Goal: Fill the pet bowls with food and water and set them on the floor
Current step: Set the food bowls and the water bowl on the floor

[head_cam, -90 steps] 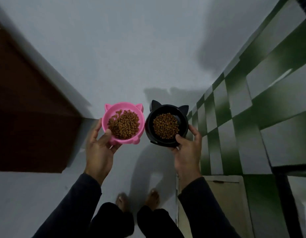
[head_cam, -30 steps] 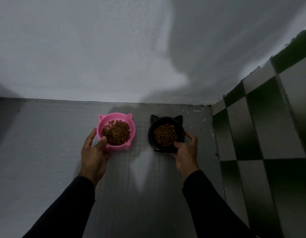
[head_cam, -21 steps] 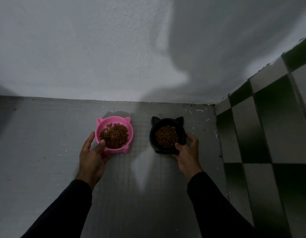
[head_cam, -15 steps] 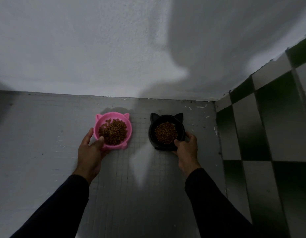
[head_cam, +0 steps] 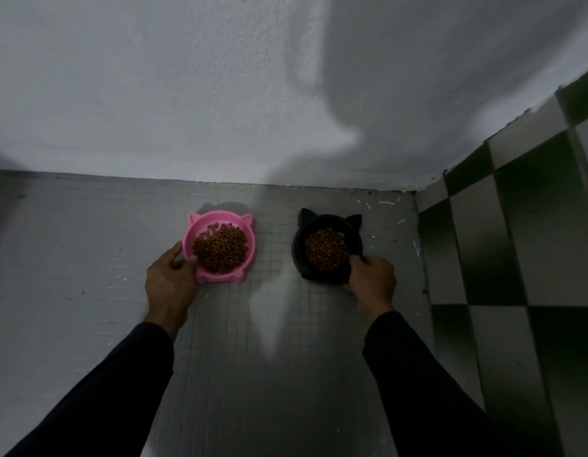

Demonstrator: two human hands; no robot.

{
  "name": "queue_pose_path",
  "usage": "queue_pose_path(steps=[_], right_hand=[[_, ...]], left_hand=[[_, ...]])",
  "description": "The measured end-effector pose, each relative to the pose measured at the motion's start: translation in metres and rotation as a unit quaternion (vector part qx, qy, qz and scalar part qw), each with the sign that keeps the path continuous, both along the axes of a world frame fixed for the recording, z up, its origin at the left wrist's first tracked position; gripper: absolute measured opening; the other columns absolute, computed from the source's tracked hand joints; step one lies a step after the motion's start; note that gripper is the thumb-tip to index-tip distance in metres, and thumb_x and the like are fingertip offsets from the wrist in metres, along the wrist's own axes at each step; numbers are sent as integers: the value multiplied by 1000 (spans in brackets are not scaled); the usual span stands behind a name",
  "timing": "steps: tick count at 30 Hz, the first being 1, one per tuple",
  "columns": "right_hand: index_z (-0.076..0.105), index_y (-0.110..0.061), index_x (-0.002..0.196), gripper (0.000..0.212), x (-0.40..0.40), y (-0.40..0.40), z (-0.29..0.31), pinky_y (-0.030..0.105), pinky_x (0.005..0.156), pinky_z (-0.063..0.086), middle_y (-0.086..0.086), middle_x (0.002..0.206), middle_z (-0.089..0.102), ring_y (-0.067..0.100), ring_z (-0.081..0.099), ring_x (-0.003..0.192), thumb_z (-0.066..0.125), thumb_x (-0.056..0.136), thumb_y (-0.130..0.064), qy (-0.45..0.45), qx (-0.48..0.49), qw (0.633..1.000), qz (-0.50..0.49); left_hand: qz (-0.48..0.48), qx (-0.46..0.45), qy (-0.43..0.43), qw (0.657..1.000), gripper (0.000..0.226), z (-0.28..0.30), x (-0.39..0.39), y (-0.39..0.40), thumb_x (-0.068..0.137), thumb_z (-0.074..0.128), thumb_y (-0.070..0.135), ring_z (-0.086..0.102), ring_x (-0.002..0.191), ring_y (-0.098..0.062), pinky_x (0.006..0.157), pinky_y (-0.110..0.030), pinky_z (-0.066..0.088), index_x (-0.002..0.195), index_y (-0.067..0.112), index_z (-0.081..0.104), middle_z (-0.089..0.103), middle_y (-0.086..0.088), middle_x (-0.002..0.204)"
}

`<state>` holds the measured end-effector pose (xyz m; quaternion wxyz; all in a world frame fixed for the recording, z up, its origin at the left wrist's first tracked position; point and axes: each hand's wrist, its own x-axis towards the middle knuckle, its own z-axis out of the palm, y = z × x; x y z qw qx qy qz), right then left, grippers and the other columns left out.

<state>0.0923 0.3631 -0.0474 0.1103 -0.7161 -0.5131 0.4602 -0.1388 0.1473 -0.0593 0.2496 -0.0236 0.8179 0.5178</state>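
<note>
A pink cat-eared bowl full of brown kibble sits low on the grey floor near the wall. My left hand grips its near-left rim, thumb over the edge. To its right is a black cat-eared bowl, also holding kibble. My right hand grips that bowl's near-right rim. Both bowls look level, ears pointing to the wall. Whether they rest fully on the floor I cannot tell.
A white rough wall rises just behind the bowls. A green-and-white checkered tiled surface borders the floor on the right, close to the black bowl. Grey floor stretches to the left and toward me.
I carried both bowls while standing, then lowered them to the floor by the wall. Over the last second they moved slightly away from me and settled; both hands still hold the rims.
</note>
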Motion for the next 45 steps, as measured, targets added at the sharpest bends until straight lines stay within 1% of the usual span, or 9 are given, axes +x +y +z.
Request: queue_pose_path(steps=[10, 15, 21, 23, 28, 32, 36, 39, 45], right_hand=[[73, 4, 81, 33, 6, 2, 1, 54, 77, 61, 16, 83, 74, 36, 71, 81, 64, 97, -23, -17, 45, 998, 43], [72, 4, 80, 34, 9, 0, -1, 50, 74, 62, 15, 80, 74, 35, 72, 80, 64, 99, -22, -8, 67, 996, 54], [72, 1, 113, 28, 13, -3, 1, 22, 83, 45, 15, 109, 73, 15, 59, 88, 60, 102, -22, -4, 95, 992, 80], [66, 3, 126, 36, 15, -6, 2, 23, 90, 42, 19, 121, 68, 19, 60, 99, 59, 103, -24, -19, 99, 990, 103], [61, -4, 131, 37, 15, -24, 9, 33, 98, 45, 21, 129, 61, 35, 59, 119, 57, 103, -28, -65, 101, 981, 154], [45, -7, 147, 54, 17, -45, 28, 37, 105, 43, 19, 142, 53, 35, 52, 129, 59, 101, -30, -71, 39, 979, 187], [35, -6, 152, 62, 28, -60, 61, 37, 106, 42, 18, 150, 45, 34, 47, 134, 56, 102, -34, -121, -46, 947, 294], [27, -9, 157, 68, 34, -69, 101, 41, 117, 36, 13, 159, 35, 31, 37, 144, 53, 102, -38, -156, -62, 901, 400], [44, -9, 148, 57, 44, -80, 205, 40, 110, 41, 13, 148, 48, 31, 46, 133, 51, 102, -42, -196, -45, 833, 515]], left_hand=[[-27, -88, 52, 994, 35, 3, -3, 1, 93, 71, 17, 74, 98, -27, 93, -50, 60, 128, 17, 72, 77, -12, 111], [-47, -94, 87, 991, 31, 9, 5, 1, 96, 70, 17, 66, 92, -20, 86, -32, 48, 127, 13, 72, 69, 3, 96], [-70, -99, 68, 990, 28, 14, 6, 2, 97, 66, 10, 68, 97, -24, 94, -39, 54, 124, 10, 71, 69, 1, 99], [-77, -98, 65, 990, 27, 16, 8, 2, 99, 65, 12, 67, 102, -25, 95, -38, 51, 125, 7, 68, 70, -3, 103], [-114, -147, 82, 979, 56, 33, 23, 2, 97, 69, 17, 65, 106, -29, 88, -35, 47, 146, -1, 47, 66, -24, 129], [-163, -200, 61, 964, 42, 52, 35, -6, 99, 67, 27, 54, 76, -9, 57, -22, 41, 132, 6, 50, 61, -25, 123], [-263, -278, 40, 923, 55, 85, 50, -19, 96, 70, 26, 58, 118, -43, 90, -43, 49, 142, 5, 50, 55, -28, 138], [-365, -303, 19, 880, 65, 128, 58, -27, 97, 69, 34, 51, 135, -36, 110, -43, 42, 152, 8, 45, 50, -20, 151], [-475, -355, 30, 804, 62, 229, 70, -40, 101, 61, 45, 51, 135, -31, 110, -41, 45, 154, 18, 44, 50, -14, 151]])
